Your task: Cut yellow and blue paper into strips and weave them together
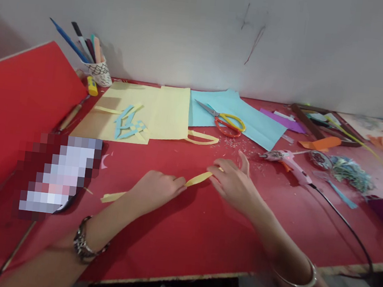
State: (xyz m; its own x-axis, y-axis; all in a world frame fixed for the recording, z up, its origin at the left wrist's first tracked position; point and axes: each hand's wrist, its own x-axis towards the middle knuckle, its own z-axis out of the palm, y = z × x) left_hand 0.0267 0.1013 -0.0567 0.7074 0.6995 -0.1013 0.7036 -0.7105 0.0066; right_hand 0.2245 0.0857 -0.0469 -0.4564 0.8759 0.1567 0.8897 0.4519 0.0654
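A narrow yellow paper strip stretches between my two hands, low over the red table. My left hand is closed on it with the fingertips pinched together; a yellow end sticks out behind the wrist. On the other side my right hand grips the strip near its far end, thumb raised away from the fingers. Beyond the hands lie scissors with one yellow and one red handle, resting on light blue paper. A yellow paper loop lies nearer to me.
A pink glue gun with a black cord lies right. Yellow sheets bear woven blue and yellow strips. A blurred phone lies left, below a red board. A pen cup stands at the wall.
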